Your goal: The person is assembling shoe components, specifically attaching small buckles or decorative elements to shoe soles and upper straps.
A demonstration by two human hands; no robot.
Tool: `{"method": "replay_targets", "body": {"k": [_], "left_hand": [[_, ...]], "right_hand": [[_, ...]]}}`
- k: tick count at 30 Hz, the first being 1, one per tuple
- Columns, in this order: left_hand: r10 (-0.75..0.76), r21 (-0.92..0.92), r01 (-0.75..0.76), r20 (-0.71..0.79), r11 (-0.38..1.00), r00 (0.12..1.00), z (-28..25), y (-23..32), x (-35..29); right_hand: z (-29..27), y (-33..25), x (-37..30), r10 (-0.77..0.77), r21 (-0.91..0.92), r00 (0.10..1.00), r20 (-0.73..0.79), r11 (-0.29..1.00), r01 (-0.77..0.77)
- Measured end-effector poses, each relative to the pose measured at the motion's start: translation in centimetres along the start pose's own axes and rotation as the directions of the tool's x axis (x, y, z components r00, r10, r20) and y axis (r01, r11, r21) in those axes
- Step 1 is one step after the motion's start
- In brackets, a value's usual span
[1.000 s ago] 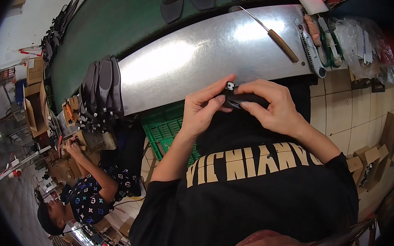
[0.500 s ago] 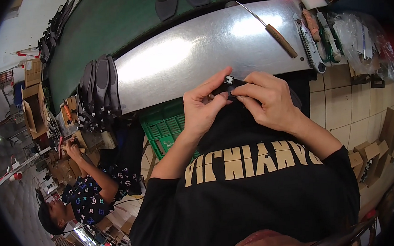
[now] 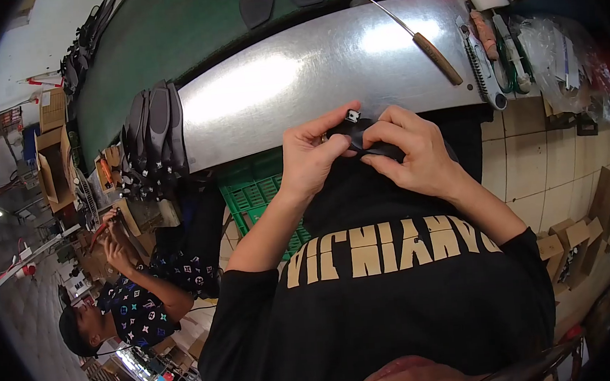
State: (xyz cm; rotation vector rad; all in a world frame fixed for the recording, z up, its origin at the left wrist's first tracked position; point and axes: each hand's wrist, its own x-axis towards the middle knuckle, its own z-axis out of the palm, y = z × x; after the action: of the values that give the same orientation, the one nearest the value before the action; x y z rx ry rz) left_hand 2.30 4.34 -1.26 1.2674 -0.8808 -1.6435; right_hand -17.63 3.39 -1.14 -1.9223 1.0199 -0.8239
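Worktop (image 3: 249, 119) beyond, left hand (image 3: 307, 159) faces curled right hand (image 3: 416, 151).

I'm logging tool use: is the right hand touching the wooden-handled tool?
Apart: the head view shows metal benchtop between the right hand and the wooden-handled tool.

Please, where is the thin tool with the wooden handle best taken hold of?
Probably by the wooden handle, coming from the near right: this thicker end lies toward the person, while the thin metal shaft points away to the left.
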Motion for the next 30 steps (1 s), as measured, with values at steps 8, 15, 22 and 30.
{"method": "replay_targets", "body": {"k": [8,15,22,30], "left_hand": [[-0.212,-0.244,0.215,0.04,0.946,0.976,-0.2,1.6,-0.4],[-0.17,-0.123,0.179,0.079,0.976,0.982,-1.0,2.1,-0.8],[-0.254,0.06,0.247,0.167,0.967,0.953,-1.0,2.1,-0.6],[-0.166,0.215,0.134,0.135,0.967,0.977,-0.6,0.7,-0.7]], "right_hand": [[0.4,0.1,0.1,-0.236,-0.122,0.952,-0.195,0.969,0.215],[-0.1,-0.6,0.0,-0.286,-0.142,0.939,-0.19,0.955,0.262],[0.0,-0.1,-0.7,-0.144,-0.111,0.972,-0.187,0.986,0.125],[0.6,-0.3,-0.8,-0.016,-0.033,0.985,-0.173,0.999,0.011]]}}
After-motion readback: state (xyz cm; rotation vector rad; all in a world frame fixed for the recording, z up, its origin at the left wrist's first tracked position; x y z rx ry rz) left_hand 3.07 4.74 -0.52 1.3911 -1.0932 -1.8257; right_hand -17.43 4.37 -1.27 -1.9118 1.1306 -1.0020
